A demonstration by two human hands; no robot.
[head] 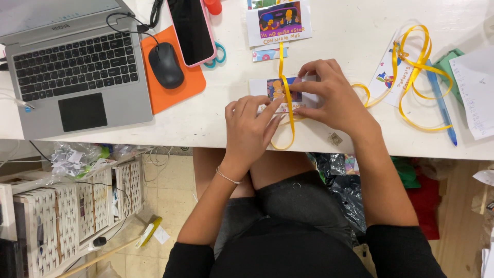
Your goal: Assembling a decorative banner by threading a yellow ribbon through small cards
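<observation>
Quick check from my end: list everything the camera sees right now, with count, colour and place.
Card: 1, white with cartoon print, under both hands.
Ribbon: 1, yellow, lying across that card.
Second card: 1, white, cartoon print, table top centre.
Ribbon loops: yellow, on the table's right side.
Pen: 1, blue, right side.
Laptop: 1, silver, left.
Mouse: 1, black, on orange pad.
Phone: 1, pink case, top centre.
Table: 1, white.
Baskets: white wicker, floor left.
Left hand: on card.
Right hand: on card.
</observation>
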